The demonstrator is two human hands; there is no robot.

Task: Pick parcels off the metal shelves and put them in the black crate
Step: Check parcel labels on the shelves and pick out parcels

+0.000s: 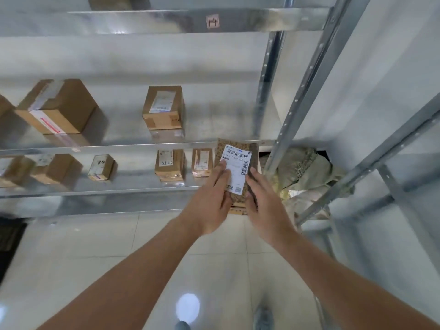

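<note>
Pale tiled floor [95,253], metal shelves [133,145] with brown boxes [163,107] on two levels, speckled brown parcel [234,148] with white label held before the lower shelf edge, left hand [209,201] and right hand [264,203] grip closed around its sides.

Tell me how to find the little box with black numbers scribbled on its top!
Look at the metal shelves and find the lower shelf, under the one with the two big boxes. Left of the hands holding a parcel, one small box stands alone in the middle. Its white top has handwritten numbers, and it is the smallest there.
</note>
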